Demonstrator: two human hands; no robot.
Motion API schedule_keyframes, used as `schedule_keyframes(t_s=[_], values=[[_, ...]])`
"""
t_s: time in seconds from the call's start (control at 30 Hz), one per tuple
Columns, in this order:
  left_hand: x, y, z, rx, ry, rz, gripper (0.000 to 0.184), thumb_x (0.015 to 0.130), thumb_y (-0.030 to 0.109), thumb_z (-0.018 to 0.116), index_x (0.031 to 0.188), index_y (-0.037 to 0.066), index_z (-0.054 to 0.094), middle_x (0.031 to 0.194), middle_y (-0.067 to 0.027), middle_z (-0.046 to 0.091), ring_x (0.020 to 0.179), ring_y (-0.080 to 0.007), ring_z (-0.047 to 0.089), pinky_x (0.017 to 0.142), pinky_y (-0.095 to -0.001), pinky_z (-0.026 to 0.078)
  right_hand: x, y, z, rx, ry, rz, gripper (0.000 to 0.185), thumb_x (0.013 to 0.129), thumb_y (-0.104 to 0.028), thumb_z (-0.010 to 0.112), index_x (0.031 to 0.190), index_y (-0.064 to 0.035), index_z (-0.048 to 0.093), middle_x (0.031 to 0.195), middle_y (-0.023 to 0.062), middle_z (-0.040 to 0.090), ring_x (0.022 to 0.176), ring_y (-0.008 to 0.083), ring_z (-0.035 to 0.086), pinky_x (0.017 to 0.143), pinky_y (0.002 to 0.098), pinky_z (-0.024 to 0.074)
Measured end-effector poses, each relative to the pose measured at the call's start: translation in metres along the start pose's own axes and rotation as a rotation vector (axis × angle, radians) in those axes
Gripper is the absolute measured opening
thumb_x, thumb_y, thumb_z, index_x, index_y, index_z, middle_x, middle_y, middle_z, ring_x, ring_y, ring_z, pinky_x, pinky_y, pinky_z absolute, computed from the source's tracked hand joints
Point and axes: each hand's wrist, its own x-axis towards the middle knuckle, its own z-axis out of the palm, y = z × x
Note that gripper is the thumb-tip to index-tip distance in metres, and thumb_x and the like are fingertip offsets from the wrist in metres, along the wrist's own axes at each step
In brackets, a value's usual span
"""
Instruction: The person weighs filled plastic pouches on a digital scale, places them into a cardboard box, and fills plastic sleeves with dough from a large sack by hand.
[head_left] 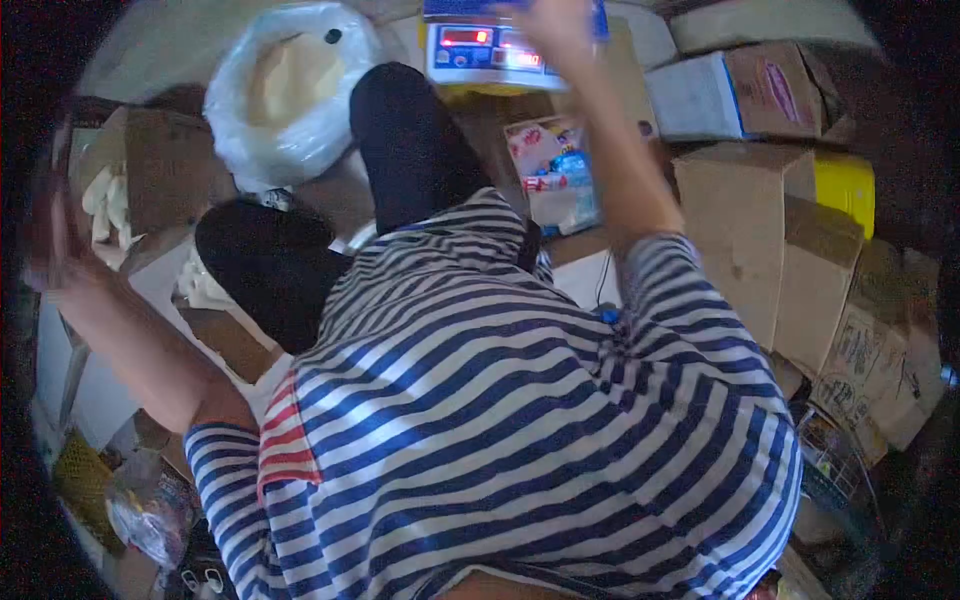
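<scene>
My right hand (550, 22), smeared by motion, is over the blue top of a digital scale (480, 72) with lit red digits. Whether it touches the scale I cannot tell. Far to the left, my left hand (58, 245) is a blur beside an open cardboard box (165, 160) that has pale, elongated pieces (108, 205) in it. Neither hand's fingers show clearly. Between the arms, past my knees, stands a large clear plastic bag (235, 140) holding pale cream-coloured material (295, 80). A small dark round object (333, 36) is at its upper rim.
Right of my knees lies a shallow box (550, 215) with a blue-and-red package (570, 175). Cardboard boxes (740, 220) and a yellow container (845, 195) crowd the right side. More pale pieces (203, 280) lie by my left knee. A filled plastic bag (150, 510) sits at lower left.
</scene>
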Motion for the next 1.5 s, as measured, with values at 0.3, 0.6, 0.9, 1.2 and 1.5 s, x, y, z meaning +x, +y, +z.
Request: schedule_keyframes(t_s=[0.3, 0.6, 0.9, 1.2, 1.5], values=[[-0.071, -0.107, 0.041, 1.098, -0.094, 0.22, 0.04, 0.085, 0.028, 0.061, 0.124, 0.02, 0.056, 0.14, -0.016, 0.038, 0.126, -0.0361, 0.039, 0.099, -0.0416, 0.038, -0.349, 0.202, -0.141, 0.197, -0.282, 0.644, 0.028, 0.082, -0.023, 0.064, 0.103, -0.0043, 0.064, 0.086, 0.0073, 0.067, 0.075, 0.0166, 0.062, 0.067, 0.0308, 0.049], [-0.104, -0.118, 0.094, 1.343, 0.16, 0.494, 0.041, 0.082, 0.03, 0.065, 0.122, 0.021, 0.058, 0.142, -0.0178, 0.033, 0.124, -0.0368, 0.041, 0.097, -0.0448, 0.038, -0.442, 0.149, 0.063, 0.187, -0.558, 1.112, 0.036, 0.078, -0.034, 0.062, 0.1, -0.0056, 0.066, 0.089, 0.0139, 0.065, 0.079, 0.0254, 0.061, 0.07, 0.0372, 0.048], [-0.091, -0.118, 0.105, 1.086, 0.12, 0.526, 0.036, 0.083, 0.025, 0.064, 0.116, 0.014, 0.061, 0.138, -0.0218, 0.037, 0.123, -0.0379, 0.042, 0.098, -0.0426, 0.038, -0.42, 0.126, 0.03, -0.12, -0.767, 0.757, 0.031, 0.077, -0.031, 0.058, 0.094, -0.0068, 0.067, 0.097, 0.0192, 0.065, 0.089, 0.0356, 0.062, 0.078, 0.0439, 0.0488], [-0.1, -0.118, 0.101, 0.99, 0.117, 0.486, 0.035, 0.085, 0.026, 0.062, 0.117, 0.012, 0.06, 0.141, -0.0208, 0.032, 0.127, -0.0366, 0.037, 0.102, -0.0412, 0.033, -0.444, 0.159, 0.034, 0.874, -0.283, 1.237, 0.027, 0.076, -0.011, 0.06, 0.103, -0.0046, 0.061, 0.077, 0.0093, 0.061, 0.07, 0.023, 0.062, 0.057, 0.0317, 0.0489], [-0.119, -0.112, 0.079, 0.993, 0.204, 0.364, 0.036, 0.087, 0.02, 0.059, 0.121, 0.009, 0.055, 0.14, -0.0179, 0.034, 0.13, -0.0334, 0.034, 0.104, -0.0408, 0.03, -0.341, 0.119, -0.004, 0.798, -0.229, 1.186, 0.013, 0.081, -0.007, 0.061, 0.093, -0.004, 0.063, 0.077, 0.0038, 0.059, 0.066, 0.0134, 0.056, 0.056, 0.0251, 0.0465]])
